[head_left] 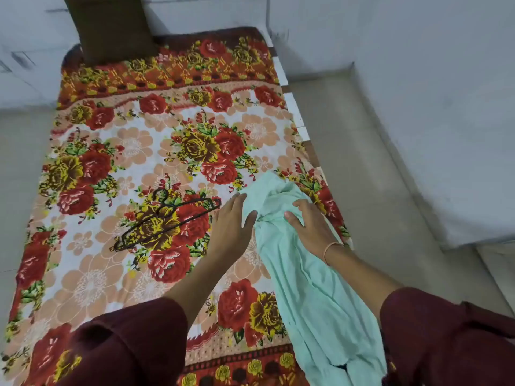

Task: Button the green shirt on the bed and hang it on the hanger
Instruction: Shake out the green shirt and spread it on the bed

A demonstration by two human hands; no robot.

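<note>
Head view: a bed (92,285) covered with a floral sheet in red, yellow and peach fills most of the frame, running away from the camera toward a pale wall. The pale green shirt (306,288) lies bunched and rumpled along the bed's right edge, stretching from about the middle of that edge down to the near corner, where its lower end hangs toward the person's lap. Whether any of its buttons are fastened cannot be told, since the cloth is crumpled and no placket shows.

The left hand (231,221) rests palm down just left of the shirt's upper bunch, fingers spread and mostly flat on the sheet, with the thumb touching the edge of the green cloth; it is open and grips nothing. The right hand (309,224) lies on top of the shirt's gathered upper part, fingers loosely curled into the folds and thumb pointing toward the left hand. It presses on the fabric, but whether it has actually pinched hold of any cloth cannot be told. A thin bangle (331,250) circles the right wrist.

A dark wire hanger (167,218) lies flat on the sheet to the left of the shirt, apart from it, its hook pointing toward the far end of the bed. Its right tip lies close to the left hand's fingers. A dark brown pillow (111,26) stands at the far end of the bed, well away from the shirt. Maroon sleeves (133,338) frame the bottom of the view.
</note>
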